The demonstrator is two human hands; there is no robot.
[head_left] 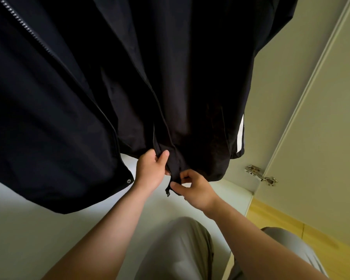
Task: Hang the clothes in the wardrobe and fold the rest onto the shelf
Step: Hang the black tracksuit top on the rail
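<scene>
a dark jacket (190, 87) hangs in the wardrobe (281, 77), top cut off; whether the left panel (49, 118) is a second one is unclear. of the two hands, the left hand (150, 170) grips its hem and the right hand (192, 186) pinches the zipper end (168, 192).

Pale off-white wardrobe (275, 98) interior: side panel on the right, white bottom panel (18, 229) below. Door (321, 118) stands open on the right, with a metal hinge (261, 174) joining it to the side panel. Yellow wood floor (275, 219) outside, soft even light.
</scene>
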